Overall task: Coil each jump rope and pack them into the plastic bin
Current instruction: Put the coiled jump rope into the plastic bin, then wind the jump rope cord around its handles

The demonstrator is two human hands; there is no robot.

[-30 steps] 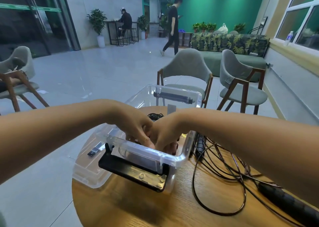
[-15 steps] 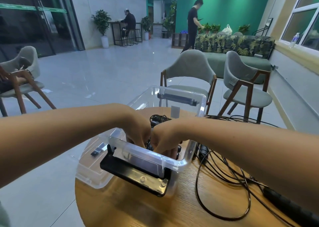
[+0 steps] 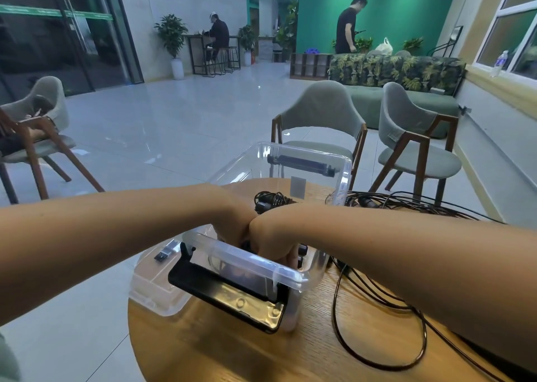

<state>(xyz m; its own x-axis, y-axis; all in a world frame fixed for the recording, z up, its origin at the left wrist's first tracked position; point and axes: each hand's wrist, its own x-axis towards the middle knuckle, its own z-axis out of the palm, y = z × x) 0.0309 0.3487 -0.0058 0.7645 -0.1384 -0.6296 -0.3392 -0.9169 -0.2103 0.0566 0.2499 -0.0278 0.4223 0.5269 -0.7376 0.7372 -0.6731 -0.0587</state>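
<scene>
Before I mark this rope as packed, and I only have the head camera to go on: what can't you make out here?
- Head view: both grips, left hand and right hand, hidden by the knuckles and the plastic bin's near rim.
- Head view: loose rope runs off the lower right edge.
- Head view: coiled rope in the bin, partly behind the wrists.
</scene>
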